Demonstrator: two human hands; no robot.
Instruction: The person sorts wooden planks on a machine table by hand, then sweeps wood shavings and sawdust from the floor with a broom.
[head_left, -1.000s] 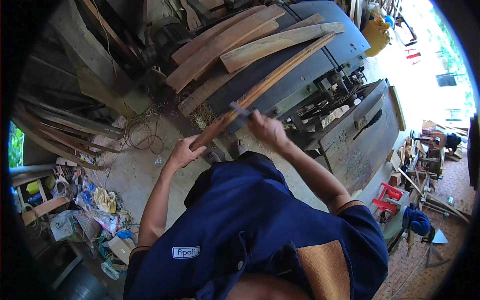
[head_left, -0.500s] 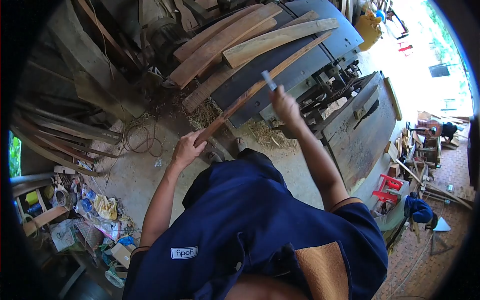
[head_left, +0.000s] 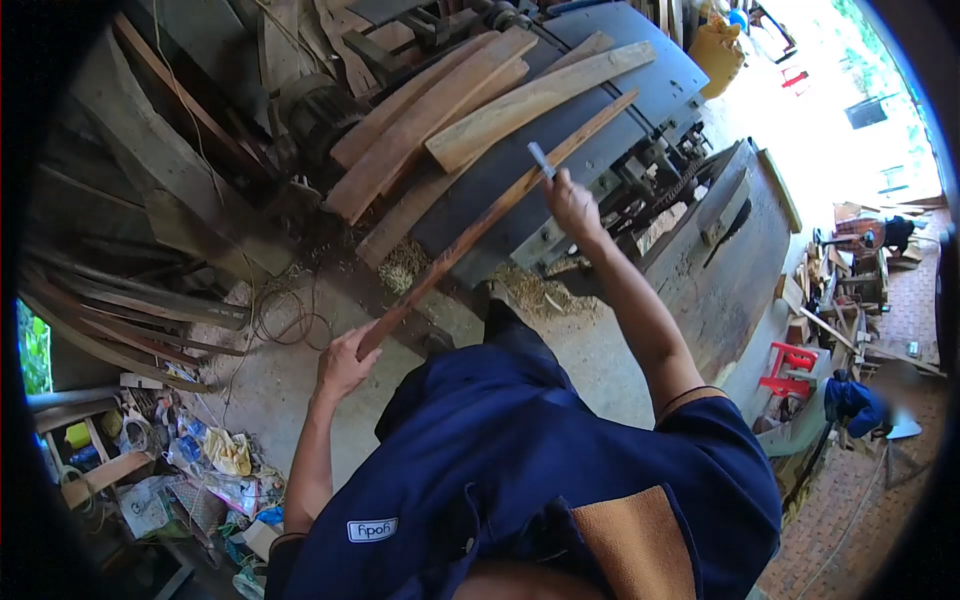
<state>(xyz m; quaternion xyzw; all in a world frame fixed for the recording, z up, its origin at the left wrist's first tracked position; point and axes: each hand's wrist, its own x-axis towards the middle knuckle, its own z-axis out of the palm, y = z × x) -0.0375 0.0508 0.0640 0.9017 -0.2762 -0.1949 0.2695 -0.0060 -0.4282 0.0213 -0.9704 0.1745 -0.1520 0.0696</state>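
Wooden strip (head_left: 480,222) runs diagonally from my left hand (head_left: 343,366) up to the grey machine table (head_left: 640,80). Left fingers wrap its lower end. Right hand (head_left: 573,205) pinches a small grey tool (head_left: 541,159) against the strip, beside the stacked planks (head_left: 450,100).

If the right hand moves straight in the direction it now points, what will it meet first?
Probably the pale curved plank on the grey machine. The right hand holds a small tool beside the long wooden strip, pointing toward that plank; depth is unclear.
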